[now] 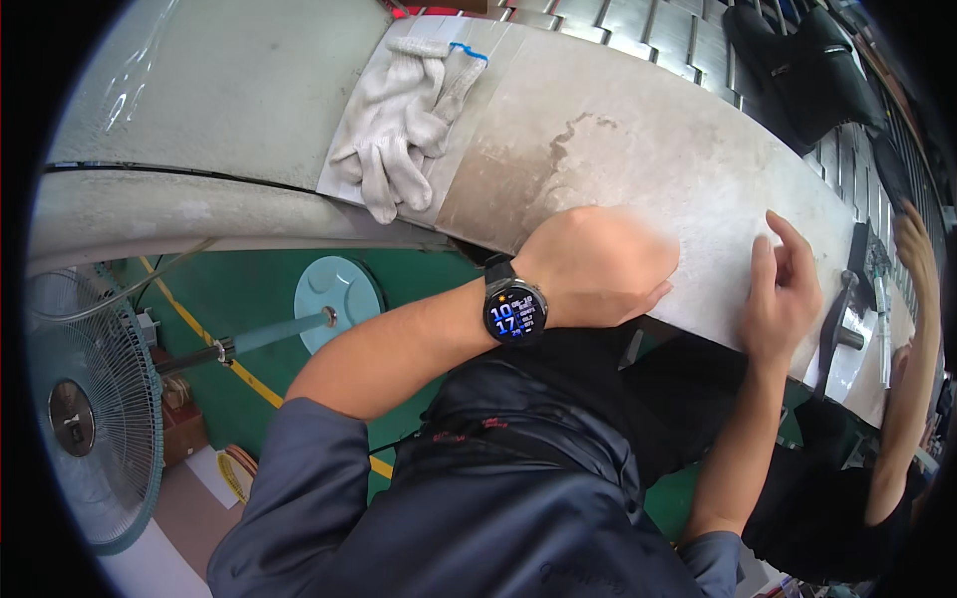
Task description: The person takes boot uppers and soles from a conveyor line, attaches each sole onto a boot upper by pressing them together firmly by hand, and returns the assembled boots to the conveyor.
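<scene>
My left hand (603, 264), with a black smartwatch (515, 311) at its wrist, is over the front edge of a worn, stained pale worktable (638, 130). Its back faces up; the fingers are smeared by motion and partly hidden, so their grip cannot be made out. To its right my right hand (783, 294) is raised at the same edge, thumb and forefinger stretched out and apart, with nothing visible between them. A pair of white knitted gloves (399, 125) with a blue-edged cuff lies on the table, to the far left of my left hand.
A slatted metal conveyor (638, 30) runs behind the table, with a black bag-like item (812, 75) on it. A standing fan (95, 419) and its round pale-blue base (339, 299) are at left. At right are a dark tool-like object (837, 334) and another person's arm (912, 379).
</scene>
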Motion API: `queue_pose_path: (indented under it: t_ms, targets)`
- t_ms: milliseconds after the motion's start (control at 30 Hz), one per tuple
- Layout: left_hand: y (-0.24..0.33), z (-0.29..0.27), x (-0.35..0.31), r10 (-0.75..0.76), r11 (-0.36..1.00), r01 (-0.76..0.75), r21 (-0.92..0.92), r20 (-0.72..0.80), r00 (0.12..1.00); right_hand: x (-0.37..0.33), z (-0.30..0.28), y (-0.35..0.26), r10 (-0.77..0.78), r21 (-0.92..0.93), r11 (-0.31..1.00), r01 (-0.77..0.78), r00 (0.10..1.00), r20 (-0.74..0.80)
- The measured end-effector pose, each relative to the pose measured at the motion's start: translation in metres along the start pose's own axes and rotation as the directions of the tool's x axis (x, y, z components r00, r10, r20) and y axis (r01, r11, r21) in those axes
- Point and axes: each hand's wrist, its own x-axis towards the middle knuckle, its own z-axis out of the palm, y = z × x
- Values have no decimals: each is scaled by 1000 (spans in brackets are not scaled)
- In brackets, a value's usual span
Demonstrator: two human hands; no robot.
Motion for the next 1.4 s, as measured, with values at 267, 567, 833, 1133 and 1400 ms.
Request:
queue_pose_path:
  t_ms: [267, 567, 833, 1133, 1400]
  targets:
    - [5, -7, 4, -41, 998, 42, -35, 21, 999, -2, 8, 8, 73, 46, 996, -74, 997, 22]
    - [9, -11, 13, 1, 1000, -4, 29, 102, 995, -3, 0, 13, 139, 271, 954, -129, 990, -16]
    - [9, -12, 20, -13, 1000, 11, 22, 120, 993, -1, -4, 14, 151, 325, 935, -139, 988, -13]
    - [6, -8, 12, -53, 997, 48, 55, 103, 993, -2, 1, 18, 92, 345, 935, -79, 996, -21]
    - [9, -2, 11, -76, 997, 78, -14, 93, 993, -5, 2, 28, 78, 321, 946, -50, 994, -76]
